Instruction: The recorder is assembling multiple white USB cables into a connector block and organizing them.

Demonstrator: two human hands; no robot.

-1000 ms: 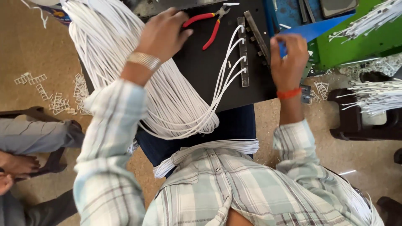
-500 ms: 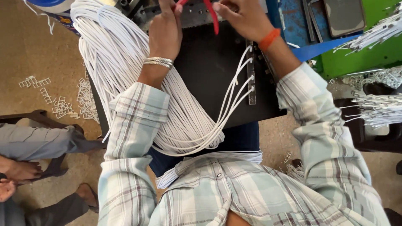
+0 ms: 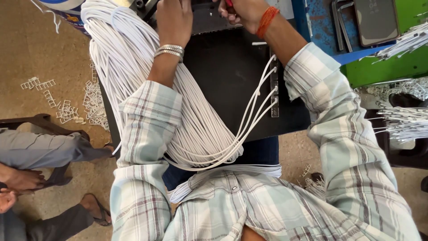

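Dozens of thin white cords [image 3: 133, 76] lie in one thick bundle under the left hand [image 3: 174, 20] and forearm, draping off the near edge of the black board [image 3: 223, 76] onto the lap; a few strands [image 3: 256, 111] split off and run to a slotted metal strip [image 3: 274, 89] below the right wrist. The left hand lies knuckles-up at the far edge of the board, fingers curled downward; what its grip closes on, if anything, cannot be told, since the fingertips are hidden. The right hand [image 3: 243, 11] is clenched around a red-handled tool [image 3: 228, 3] (only a sliver of handle shows at the frame edge).

The bundle looks light per strand but bulky together; soft, limp and likely smooth-jacketed, so loose strands would probably slide and fan out if lifted from one end. A safer hold, by my judgement, is around the whole bunch near the left wrist, or one strand pinched close to the strip.

Left of the left grip, white clippings [image 3: 67, 102] litter the floor; right of the right grip sit a blue bench [image 3: 318, 27] and more cut white pieces [image 3: 401, 122].
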